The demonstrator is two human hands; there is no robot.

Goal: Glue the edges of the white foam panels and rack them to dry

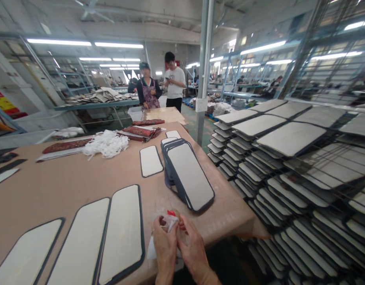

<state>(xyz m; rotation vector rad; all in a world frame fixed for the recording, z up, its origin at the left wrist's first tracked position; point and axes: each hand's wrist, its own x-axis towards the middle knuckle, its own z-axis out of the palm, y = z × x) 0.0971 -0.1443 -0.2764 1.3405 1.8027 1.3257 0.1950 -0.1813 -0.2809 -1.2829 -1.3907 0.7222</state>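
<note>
My left hand (165,242) and my right hand (191,244) are together at the table's front edge, fingers bent and closed round a crumpled white plastic bag (173,226). A small red piece (171,213) shows at the top of the bag between the fingertips. What lies inside the bag is too small to make out. Just beyond my hands is a stack of long dark-edged panels (190,174) with pale faces. Three larger pale panels (123,233) lie flat to the left, and a smaller panel (151,160) lies behind them.
The brown-covered table (117,170) bears white strips (106,143) and red patterned fabric (140,132). Racks of stacked panels (292,136) stand at the right, beside a metal post (202,79). Two people (174,81) stand beyond the table.
</note>
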